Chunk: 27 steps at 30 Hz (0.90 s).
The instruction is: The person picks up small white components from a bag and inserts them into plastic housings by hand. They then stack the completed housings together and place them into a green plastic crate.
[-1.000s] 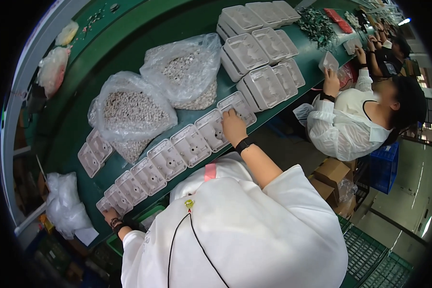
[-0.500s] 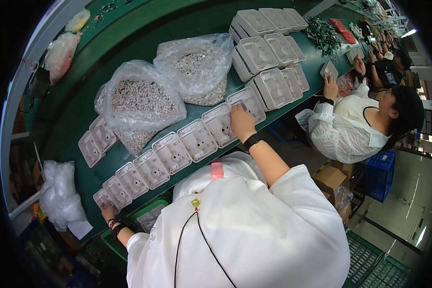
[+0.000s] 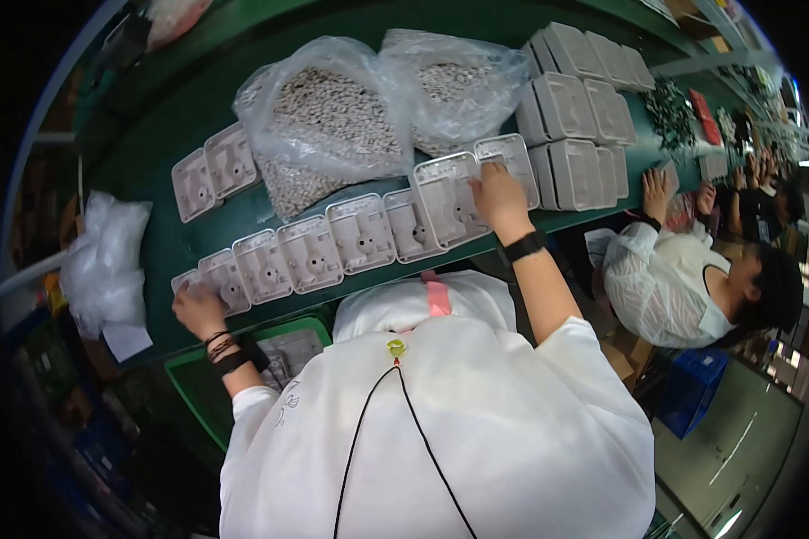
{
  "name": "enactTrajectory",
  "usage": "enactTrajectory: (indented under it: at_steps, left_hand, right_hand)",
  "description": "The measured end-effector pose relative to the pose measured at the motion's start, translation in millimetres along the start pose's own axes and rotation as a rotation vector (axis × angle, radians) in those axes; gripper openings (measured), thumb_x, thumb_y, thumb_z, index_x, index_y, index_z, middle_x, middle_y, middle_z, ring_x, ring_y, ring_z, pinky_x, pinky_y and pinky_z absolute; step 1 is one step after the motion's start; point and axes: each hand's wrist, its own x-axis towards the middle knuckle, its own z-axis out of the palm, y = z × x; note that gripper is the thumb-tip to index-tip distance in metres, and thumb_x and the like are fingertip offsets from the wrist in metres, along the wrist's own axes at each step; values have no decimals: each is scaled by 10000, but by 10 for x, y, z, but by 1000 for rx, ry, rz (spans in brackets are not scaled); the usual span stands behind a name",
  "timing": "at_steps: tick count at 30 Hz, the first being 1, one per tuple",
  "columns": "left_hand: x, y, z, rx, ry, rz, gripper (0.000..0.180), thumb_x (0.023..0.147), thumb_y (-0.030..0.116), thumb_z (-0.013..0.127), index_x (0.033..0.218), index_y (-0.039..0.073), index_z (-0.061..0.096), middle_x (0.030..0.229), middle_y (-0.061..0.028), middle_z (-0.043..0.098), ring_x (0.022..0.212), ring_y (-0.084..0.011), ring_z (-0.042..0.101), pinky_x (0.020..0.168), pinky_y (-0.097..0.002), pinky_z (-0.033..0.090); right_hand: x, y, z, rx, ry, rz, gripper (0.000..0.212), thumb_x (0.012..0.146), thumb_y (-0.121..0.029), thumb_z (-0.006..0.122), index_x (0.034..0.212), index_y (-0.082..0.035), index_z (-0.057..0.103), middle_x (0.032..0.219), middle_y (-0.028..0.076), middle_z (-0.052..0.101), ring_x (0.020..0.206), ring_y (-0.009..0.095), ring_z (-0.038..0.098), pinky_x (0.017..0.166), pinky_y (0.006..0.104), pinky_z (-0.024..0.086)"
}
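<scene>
one tray (image 3: 449,203) near the right end now overlaps its left neighbour and looks raised, where before it sat in line, so the row (image 3: 310,254) is no longer even. the right hand (image 3: 502,199) is closed over that tray's right rim. the left hand (image 3: 200,308) rests half curled at the row's left end; i cannot tell whether it grips.

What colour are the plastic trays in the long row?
The plastic trays are pale grey, as the head view shows.
</scene>
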Motion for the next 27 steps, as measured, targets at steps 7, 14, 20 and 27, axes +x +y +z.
enactTrajectory:
  at_steps: [7,14,20,27]
  left_hand:
    - [-779,1901,-319,-565,-210,429,200,771,95,549,963,41,543,1002,-162,508,977,-340,462,847,-396,365]
    - [-1280,2905,-531,-813,-545,676,142,766,60,538,906,34,540,1010,-162,486,932,-332,481,805,-378,396]
    - [-1301,3410,-430,-702,-511,564,107,789,45,518,893,32,539,1022,-137,490,950,-310,491,782,-345,413]
    - [-1477,4141,-672,-641,-482,566,90,802,35,500,885,27,534,1009,-121,499,919,-271,508,715,-309,429]
  right_hand:
    - [106,-275,-666,66,71,-145,217,747,-171,593,846,4,511,832,196,552,744,383,547,624,446,446]
    - [610,678,-1951,37,396,-259,234,741,-191,606,855,6,555,778,186,563,725,373,535,624,410,434]
    - [865,2641,-2768,-168,424,76,273,766,-236,590,831,24,542,765,220,555,742,375,543,631,413,427]
    - [1336,4597,-2286,-417,373,382,229,772,-228,568,848,-13,544,836,192,589,828,351,573,681,437,453]
